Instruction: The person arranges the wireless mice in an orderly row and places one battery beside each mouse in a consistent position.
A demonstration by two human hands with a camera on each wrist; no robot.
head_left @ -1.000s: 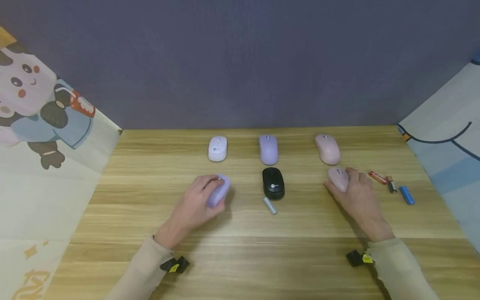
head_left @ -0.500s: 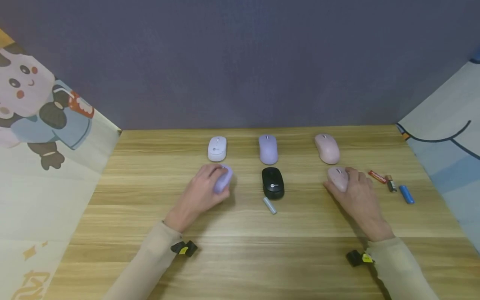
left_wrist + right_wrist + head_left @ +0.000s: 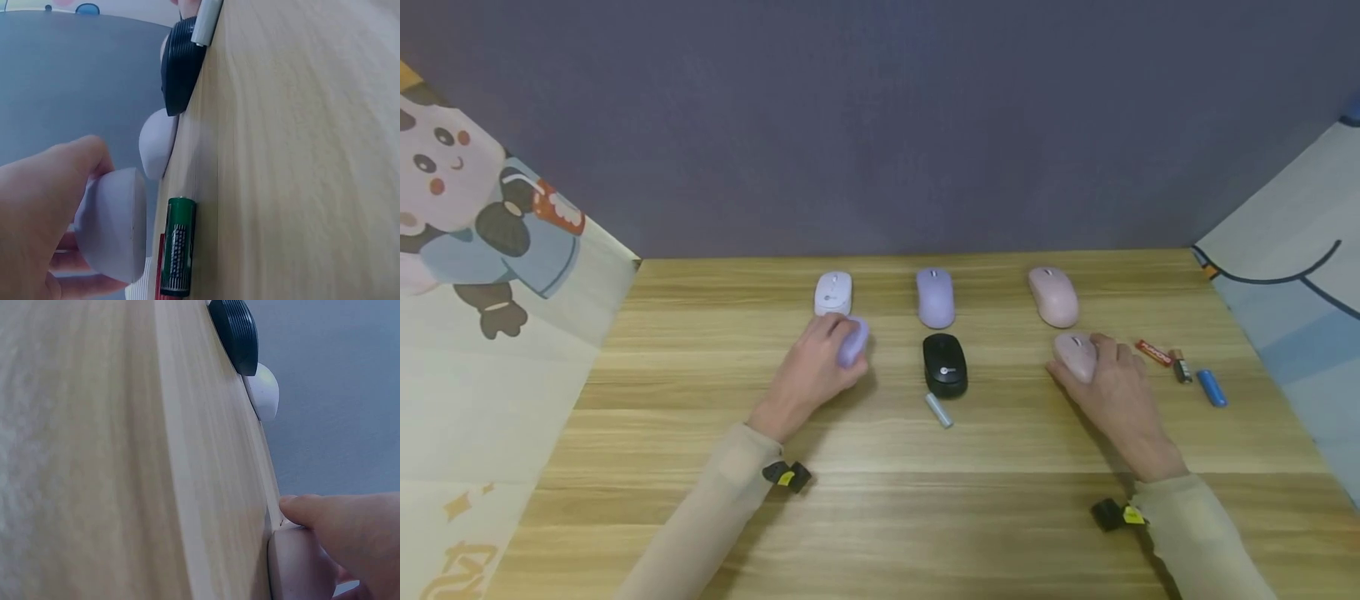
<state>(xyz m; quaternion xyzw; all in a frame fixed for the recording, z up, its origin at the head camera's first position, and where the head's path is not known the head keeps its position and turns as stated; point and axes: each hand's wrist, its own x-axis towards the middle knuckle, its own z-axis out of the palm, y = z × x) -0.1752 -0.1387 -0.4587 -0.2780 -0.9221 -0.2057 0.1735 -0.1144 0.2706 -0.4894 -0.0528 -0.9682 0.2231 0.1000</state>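
Observation:
My left hand [image 3: 808,371] grips a purple computer mouse [image 3: 853,343] by its sides. In the left wrist view, that mouse [image 3: 112,225] is held off the wooden table, with a green battery [image 3: 178,247] and part of a red one [image 3: 159,269] beyond it; the head view hides both behind the hand. A white mouse [image 3: 833,292] lies just past the fingers. My right hand [image 3: 1120,400] holds a pink mouse [image 3: 1075,357] that rests on the table, thumb on its left side and fingers on its right.
Behind stand a lavender mouse [image 3: 936,298] and another pink mouse [image 3: 1054,297]. Mid-table is a black mouse [image 3: 945,365] with a silver battery [image 3: 939,411] near its front end. Right of my right hand lie red [image 3: 1153,353], black-and-copper [image 3: 1182,367] and blue [image 3: 1212,388] batteries.
My left hand has carried the purple mouse forward and slightly right, up close to the white mouse. The right hand has stayed still on the pink mouse.

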